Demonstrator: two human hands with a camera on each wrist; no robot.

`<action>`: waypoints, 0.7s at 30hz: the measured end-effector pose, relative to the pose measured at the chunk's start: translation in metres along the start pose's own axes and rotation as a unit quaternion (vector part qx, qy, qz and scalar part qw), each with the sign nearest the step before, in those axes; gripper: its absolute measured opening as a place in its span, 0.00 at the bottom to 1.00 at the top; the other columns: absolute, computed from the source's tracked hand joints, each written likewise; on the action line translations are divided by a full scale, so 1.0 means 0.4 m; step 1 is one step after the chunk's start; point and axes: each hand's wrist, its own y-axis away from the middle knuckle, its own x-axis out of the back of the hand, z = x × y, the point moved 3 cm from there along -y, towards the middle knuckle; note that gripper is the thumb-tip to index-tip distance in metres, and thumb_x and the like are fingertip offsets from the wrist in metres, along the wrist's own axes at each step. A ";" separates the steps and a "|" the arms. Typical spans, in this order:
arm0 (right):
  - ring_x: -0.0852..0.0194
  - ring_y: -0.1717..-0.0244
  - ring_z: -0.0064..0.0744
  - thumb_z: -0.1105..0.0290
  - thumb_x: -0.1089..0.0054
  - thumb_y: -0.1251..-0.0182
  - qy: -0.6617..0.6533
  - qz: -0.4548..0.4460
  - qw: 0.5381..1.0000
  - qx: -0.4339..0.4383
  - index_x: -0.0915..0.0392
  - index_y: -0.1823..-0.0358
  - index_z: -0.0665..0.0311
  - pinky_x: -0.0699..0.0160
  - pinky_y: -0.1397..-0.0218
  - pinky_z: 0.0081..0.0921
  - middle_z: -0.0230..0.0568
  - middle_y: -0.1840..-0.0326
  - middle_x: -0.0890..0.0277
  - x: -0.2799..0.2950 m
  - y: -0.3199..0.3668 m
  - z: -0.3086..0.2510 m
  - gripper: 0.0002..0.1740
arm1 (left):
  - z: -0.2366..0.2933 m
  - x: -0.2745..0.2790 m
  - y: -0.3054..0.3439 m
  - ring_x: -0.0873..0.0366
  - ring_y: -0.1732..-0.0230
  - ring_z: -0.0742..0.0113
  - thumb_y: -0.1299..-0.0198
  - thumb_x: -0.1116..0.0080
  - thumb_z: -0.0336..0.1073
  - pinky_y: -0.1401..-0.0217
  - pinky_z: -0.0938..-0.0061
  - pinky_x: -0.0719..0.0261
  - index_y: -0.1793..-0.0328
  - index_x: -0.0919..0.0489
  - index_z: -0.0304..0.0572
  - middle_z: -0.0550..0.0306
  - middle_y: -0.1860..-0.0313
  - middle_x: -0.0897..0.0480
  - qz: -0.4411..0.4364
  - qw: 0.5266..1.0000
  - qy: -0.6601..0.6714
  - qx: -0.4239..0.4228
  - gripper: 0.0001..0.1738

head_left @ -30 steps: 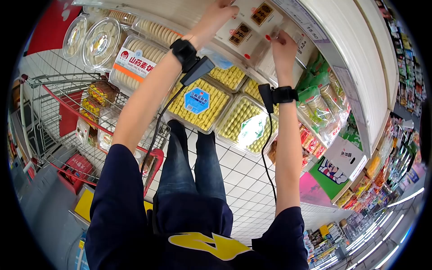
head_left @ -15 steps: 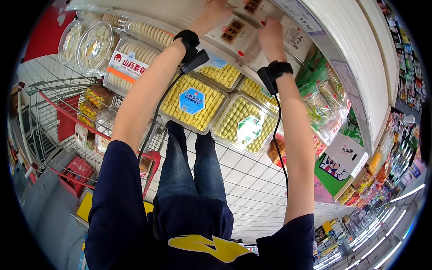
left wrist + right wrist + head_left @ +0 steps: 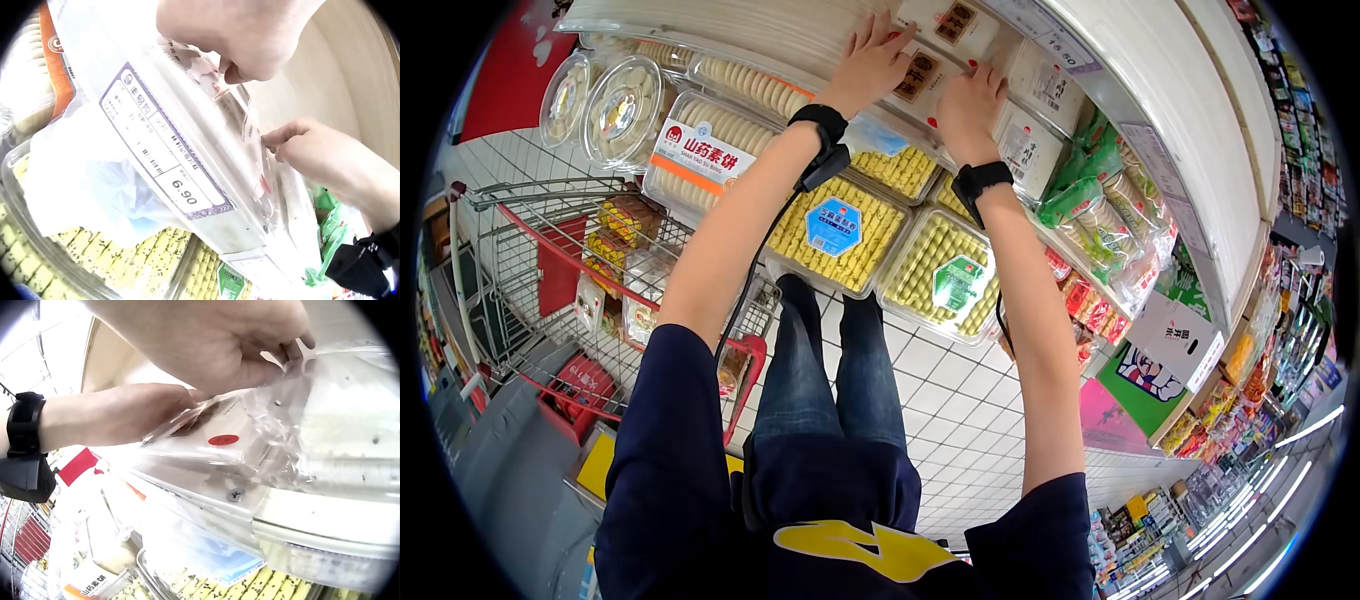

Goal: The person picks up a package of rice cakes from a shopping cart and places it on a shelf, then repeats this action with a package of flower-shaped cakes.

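On the pale shelf lie flat packets in clear plastic wrap, with white faces and brown labels. My left hand (image 3: 868, 72) rests on the left side of one packet (image 3: 922, 78), fingers spread and extended in the head view. At the packet's right end, my right hand (image 3: 970, 115) pinches the crinkled clear wrap (image 3: 281, 419) between thumb and fingers. A red oval sticker (image 3: 224, 440) shows on the packet's face. Behind it lies another packet (image 3: 953, 25) of the same look.
A clear shelf lip carries a 6.90 price tag (image 3: 165, 147). In front stand clear boxes of yellow rolls (image 3: 835, 230) and of green rolls (image 3: 940, 280). White-labelled packs (image 3: 1022, 150) and green bags (image 3: 1115, 215) lie to the right. A shopping cart (image 3: 550, 240) with goods stands left.
My right hand has moved left, from the packs at the right onto the brown-labelled packet. My left hand has come slightly nearer, its fingers now spread on the packet.
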 end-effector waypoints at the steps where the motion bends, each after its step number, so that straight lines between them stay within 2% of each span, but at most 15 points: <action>1: 0.43 0.39 0.53 0.72 0.41 0.49 0.008 -0.018 1.000 0.000 0.18 0.65 0.70 0.58 0.29 0.57 0.52 0.45 0.33 0.006 0.004 0.000 0.11 | -0.004 -0.001 -0.001 0.37 0.33 0.42 0.34 0.55 0.37 0.28 0.51 0.46 0.40 0.26 0.33 0.38 0.37 0.29 0.002 1.000 0.001 -0.001 0.20; 2: 0.44 0.37 0.54 0.71 0.41 0.49 0.017 -0.036 0.999 -0.001 0.18 0.64 0.68 0.63 0.27 0.60 0.51 0.44 0.33 0.014 0.007 0.002 0.12 | -0.015 -0.011 -0.006 0.42 0.29 0.46 0.35 0.56 0.41 0.27 0.57 0.46 0.34 0.31 0.40 0.40 0.31 0.36 -0.055 0.997 0.035 0.034 0.24; 3: 0.44 0.37 0.54 0.71 0.41 0.49 0.020 -0.035 0.999 -0.002 0.18 0.64 0.68 0.63 0.27 0.60 0.51 0.44 0.33 0.025 0.007 0.006 0.12 | -0.023 -0.020 -0.004 0.48 0.25 0.49 0.36 0.58 0.45 0.27 0.63 0.46 0.28 0.35 0.47 0.43 0.26 0.42 -0.112 0.989 0.069 0.069 0.29; 4: 0.45 0.35 0.54 0.71 0.41 0.48 0.006 -0.059 0.998 -0.020 0.18 0.61 0.68 0.68 0.27 0.62 0.50 0.43 0.33 0.033 0.008 0.014 0.13 | -0.027 -0.018 0.003 0.48 0.25 0.49 0.36 0.58 0.45 0.27 0.63 0.46 0.28 0.35 0.47 0.43 0.26 0.42 -0.111 0.989 0.070 0.068 0.29; 5: 0.47 0.33 0.53 0.70 0.42 0.47 -0.009 -0.082 0.996 -0.038 0.18 0.59 0.67 0.72 0.26 0.65 0.49 0.41 0.33 0.041 0.004 0.019 0.14 | -0.035 -0.019 0.010 0.52 0.24 0.49 0.35 0.60 0.46 0.25 0.62 0.48 0.28 0.36 0.49 0.43 0.25 0.45 -0.148 0.981 0.102 0.073 0.29; 6: 0.47 0.33 0.53 0.70 0.42 0.47 -0.010 -0.080 0.996 -0.038 0.18 0.59 0.67 0.72 0.26 0.65 0.49 0.41 0.33 0.050 -0.002 0.019 0.14 | -0.038 -0.011 0.012 0.55 0.23 0.49 0.34 0.63 0.48 0.24 0.62 0.50 0.27 0.37 0.51 0.43 0.24 0.49 -0.185 0.971 0.132 0.078 0.29; 8: 0.48 0.33 0.55 0.70 0.43 0.46 -0.040 -0.168 0.982 -0.077 0.21 0.55 0.70 0.74 0.29 0.70 0.50 0.38 0.35 0.054 -0.011 0.022 0.17 | -0.038 0.018 0.026 0.53 0.23 0.49 0.33 0.62 0.47 0.25 0.64 0.49 0.27 0.38 0.51 0.45 0.24 0.48 -0.191 0.963 0.167 0.092 0.29; 9: 0.48 0.33 0.55 0.70 0.43 0.46 -0.040 -0.166 0.982 -0.077 0.21 0.55 0.70 0.74 0.29 0.70 0.50 0.38 0.35 0.052 -0.010 0.025 0.17 | -0.034 0.034 0.030 0.52 0.24 0.49 0.32 0.61 0.46 0.26 0.66 0.48 0.26 0.38 0.51 0.47 0.24 0.46 -0.195 0.953 0.205 0.107 0.28; 11: 0.51 0.31 0.60 0.71 0.47 0.44 -0.136 -0.078 0.985 -0.077 0.25 0.49 0.73 0.67 0.27 0.66 0.55 0.34 0.40 0.035 0.009 0.030 0.21 | -0.036 0.065 0.028 0.50 0.24 0.49 0.32 0.61 0.46 0.26 0.66 0.47 0.26 0.38 0.50 0.47 0.24 0.46 -0.214 0.935 0.252 0.128 0.28; 12: 0.51 0.31 0.60 0.71 0.47 0.44 -0.136 -0.075 0.985 -0.077 0.25 0.49 0.73 0.67 0.27 0.66 0.55 0.34 0.40 0.021 0.026 0.027 0.21 | -0.036 0.082 0.027 0.48 0.25 0.48 0.32 0.61 0.47 0.26 0.66 0.47 0.26 0.38 0.49 0.48 0.24 0.46 -0.233 0.913 0.298 0.150 0.29; 14: 0.56 0.29 0.66 0.74 0.52 0.41 -0.332 0.050 0.941 -0.048 0.31 0.42 0.74 0.58 0.26 0.58 0.58 0.32 0.43 0.028 0.057 0.015 0.24 | -0.025 0.122 0.036 0.47 0.25 0.49 0.32 0.60 0.47 0.27 0.67 0.46 0.27 0.38 0.48 0.48 0.24 0.46 -0.249 0.903 0.302 0.176 0.29; 15: 0.56 0.29 0.66 0.74 0.52 0.41 -0.332 0.051 0.941 -0.046 0.31 0.42 0.74 0.58 0.26 0.58 0.58 0.32 0.43 0.047 0.074 0.005 0.24 | -0.020 0.138 0.046 0.45 0.26 0.50 0.32 0.60 0.46 0.27 0.68 0.46 0.27 0.38 0.46 0.48 0.24 0.46 -0.269 0.891 0.306 0.203 0.29; 17: 0.60 0.27 0.67 0.77 0.54 0.40 -0.316 0.053 0.946 -0.036 0.34 0.39 0.74 0.51 0.26 0.47 0.61 0.30 0.46 0.098 0.124 -0.024 0.25 | -0.012 0.160 0.064 0.45 0.26 0.52 0.32 0.60 0.46 0.27 0.69 0.46 0.27 0.38 0.45 0.47 0.24 0.45 -0.262 0.879 0.342 0.205 0.29; 19: 0.58 0.27 0.63 0.77 0.52 0.40 -0.318 0.055 0.944 -0.062 0.34 0.39 0.74 0.51 0.26 0.47 0.63 0.30 0.47 0.108 0.162 -0.037 0.25 | 0.005 0.200 0.076 0.45 0.26 0.54 0.31 0.60 0.45 0.27 0.70 0.45 0.27 0.38 0.44 0.47 0.25 0.44 -0.254 0.867 0.376 0.205 0.28; 21: 0.50 0.28 0.57 0.77 0.54 0.37 -0.422 0.067 0.893 -0.139 0.35 0.37 0.73 0.49 0.27 0.44 0.59 0.32 0.41 0.125 0.195 -0.041 0.25 | 0.029 0.255 0.101 0.43 0.26 0.56 0.31 0.59 0.43 0.28 0.71 0.46 0.28 0.38 0.41 0.45 0.27 0.40 -0.232 0.845 0.420 0.236 0.28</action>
